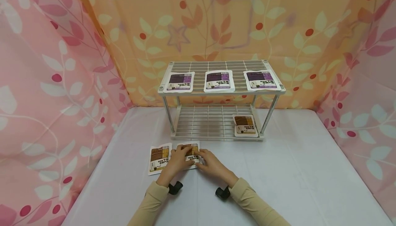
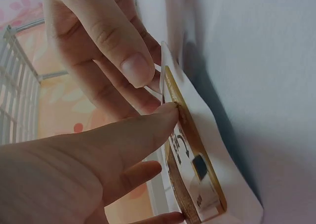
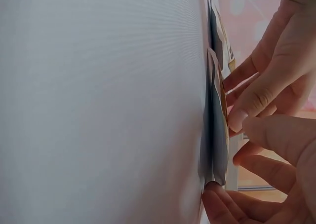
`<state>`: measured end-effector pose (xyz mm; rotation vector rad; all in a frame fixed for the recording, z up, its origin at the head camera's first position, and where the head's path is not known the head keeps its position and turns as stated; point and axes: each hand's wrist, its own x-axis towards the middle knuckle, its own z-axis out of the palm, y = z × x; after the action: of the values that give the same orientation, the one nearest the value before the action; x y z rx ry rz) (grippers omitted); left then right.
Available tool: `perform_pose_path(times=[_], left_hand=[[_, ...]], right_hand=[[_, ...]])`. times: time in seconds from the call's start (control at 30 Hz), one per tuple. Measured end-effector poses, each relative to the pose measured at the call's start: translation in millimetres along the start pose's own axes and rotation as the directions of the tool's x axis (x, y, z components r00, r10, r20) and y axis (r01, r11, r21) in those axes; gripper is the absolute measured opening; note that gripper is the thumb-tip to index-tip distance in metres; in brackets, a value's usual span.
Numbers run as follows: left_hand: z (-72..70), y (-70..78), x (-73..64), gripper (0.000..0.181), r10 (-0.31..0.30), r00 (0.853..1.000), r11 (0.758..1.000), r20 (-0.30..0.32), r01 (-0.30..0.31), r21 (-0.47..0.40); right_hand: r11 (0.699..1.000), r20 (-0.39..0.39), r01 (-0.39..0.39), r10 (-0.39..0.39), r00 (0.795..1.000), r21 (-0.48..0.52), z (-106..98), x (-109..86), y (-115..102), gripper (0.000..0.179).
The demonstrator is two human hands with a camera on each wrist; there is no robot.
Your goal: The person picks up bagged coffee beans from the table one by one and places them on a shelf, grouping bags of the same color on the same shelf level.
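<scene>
A white pouch with a brown and yellow printed front lies on the white cloth in front of the rack. My left hand reaches over its left part, thumb and fingertips touching the printed face. At its right edge, my right hand pinches the border; in the right wrist view its fingers curl at the edge, with the thumb above. That edge stands slightly off the cloth. Just left lies a matching brown pouch, partly behind the left wrist.
Behind the hands stands a two-tier white wire rack. Its top shelf carries a left purple pouch, a middle purple pouch and a right purple pouch. One brown pouch sits at the lower shelf's right end. Patterned curtains surround the table.
</scene>
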<state>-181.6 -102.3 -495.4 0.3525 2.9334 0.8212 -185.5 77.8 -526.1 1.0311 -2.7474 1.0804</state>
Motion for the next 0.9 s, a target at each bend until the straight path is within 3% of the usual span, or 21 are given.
perform_pose_path(times=[0.5, 0.63, 0.9], left_hand=[[2.4, -2.6, 4.3, 0.066, -0.01, 1.0, 0.987, -0.023, 0.006, -0.163], [0.3, 0.8, 5.4, 0.064, 0.046, 0.998, 0.984, -0.046, -0.053, -0.172], [2.5, 5.3, 5.7, 0.061, 0.1, 0.991, 0.975, -0.094, -0.116, -0.192]], right_hand=[[1.0, -0.086, -0.016, 0.018, 0.996, 0.018, -7.3, -7.7, 6.6, 0.048], [0.999, -0.105, -0.041, 0.042, 0.994, 0.018, -11.4, -8.7, 8.1, 0.049], [0.998, -0.112, -0.058, 0.061, 0.992, 0.027, -18.3, -16.5, 6.1, 0.052]])
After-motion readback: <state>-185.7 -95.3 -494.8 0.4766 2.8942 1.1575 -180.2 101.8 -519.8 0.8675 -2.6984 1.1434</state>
